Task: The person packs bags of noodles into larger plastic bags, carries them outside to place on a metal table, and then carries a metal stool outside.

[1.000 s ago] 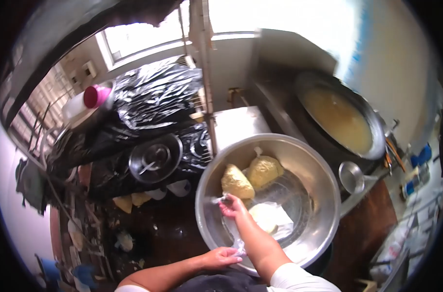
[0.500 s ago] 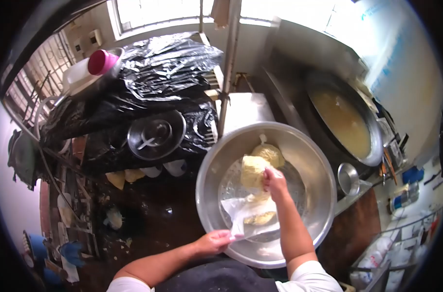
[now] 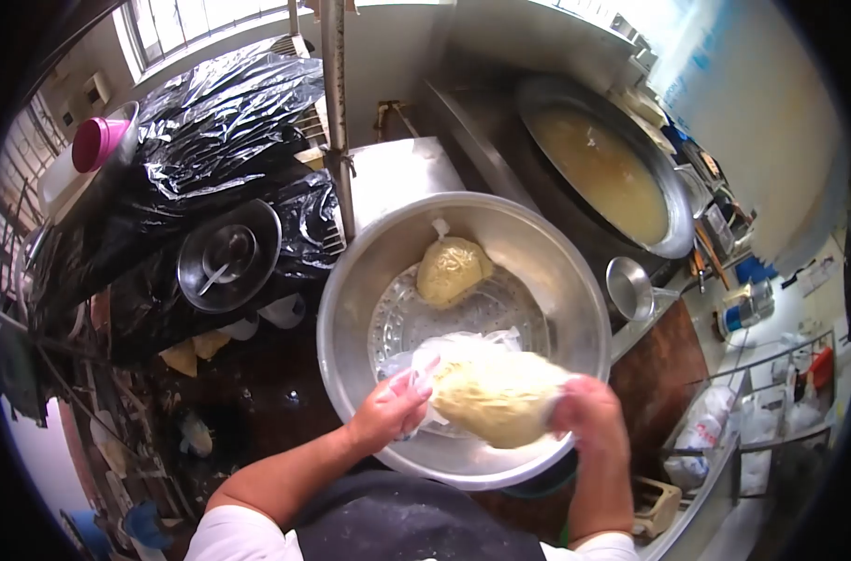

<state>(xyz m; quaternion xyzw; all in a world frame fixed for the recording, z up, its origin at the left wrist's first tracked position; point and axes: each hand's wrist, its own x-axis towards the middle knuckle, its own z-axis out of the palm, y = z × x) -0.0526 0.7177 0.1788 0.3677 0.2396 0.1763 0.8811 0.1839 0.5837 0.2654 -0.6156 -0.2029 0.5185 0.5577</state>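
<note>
Held between both hands, a large pale-yellow bundle (image 3: 496, 400) stretches over the near half of a wide metal basin (image 3: 343, 280). My right hand (image 3: 589, 409), slightly blurred, grips its right end. My left hand (image 3: 391, 411) is closed on the gathered white plastic bag (image 3: 472, 344) at the bundle's left end. The bag's loose part spreads behind the yellow mass. Farther back in the basin sits a rounded yellow bag (image 3: 454, 271) with a white knotted top. Perforations show in the basin's floor.
A big wok (image 3: 669, 229) of cloudy yellowish liquid stands at the back right. Beside the basin rests a metal ladle (image 3: 629, 288). Black plastic sheeting (image 3: 210, 122) covers the rack at left, with a dark bowl (image 3: 194, 266) on it. A vertical pole (image 3: 337, 112) rises behind.
The yellow bundle has come nearer to me, now stretched between both hands. My left hand has moved up over the basin's near rim, my right hand down and rightward. The view has shifted.
</note>
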